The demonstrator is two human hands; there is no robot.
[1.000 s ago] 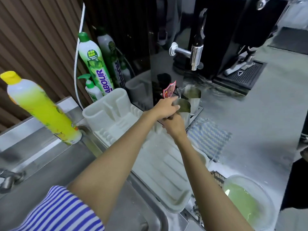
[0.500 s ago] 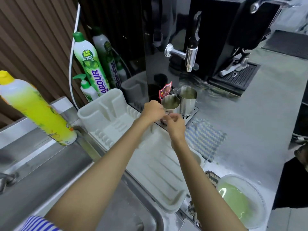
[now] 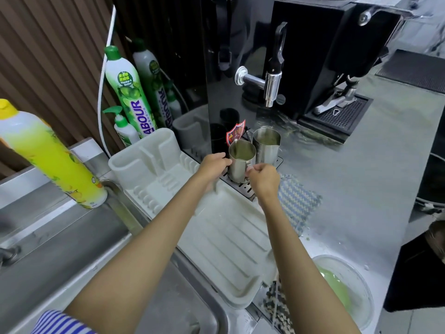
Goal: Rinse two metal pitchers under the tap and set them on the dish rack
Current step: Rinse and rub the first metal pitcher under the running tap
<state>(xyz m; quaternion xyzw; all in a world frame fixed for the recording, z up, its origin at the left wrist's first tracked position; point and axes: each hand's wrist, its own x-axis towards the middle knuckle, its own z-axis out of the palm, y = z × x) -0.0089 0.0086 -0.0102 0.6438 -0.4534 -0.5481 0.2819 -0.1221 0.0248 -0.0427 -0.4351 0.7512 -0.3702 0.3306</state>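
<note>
Yellow bottle (image 3: 48,153) stands far left; the green soap bottle (image 3: 127,92) behind the white dish rack (image 3: 156,169) reads "ABOUR" and "Thicker & Better". The left hand (image 3: 212,165) curls against the near pitcher (image 3: 240,162), and the right hand (image 3: 265,179) grips its handle. It stands on a perforated grate (image 3: 243,188), with the far pitcher (image 3: 266,148) just beside it and a striped cloth (image 3: 296,201) to the right.

At centre frame, note the near pitcher (image 3: 240,165) and the far pitcher (image 3: 266,148): both are silver steel, pale green inside. The dish rack (image 3: 216,232) below them is off-white. At left you see a spray bottle (image 3: 48,153), yellow fading to white, with a yellow cap. The dish soap bottle (image 3: 127,92) at upper left is white and green with purple lettering. The cloth (image 3: 298,201) right of centre is woven blue and white. The sleeve (image 3: 62,321) at lower left has blue and white stripes. The bowl (image 3: 361,280) at lower right is clear and holds pale green liquid.
</note>
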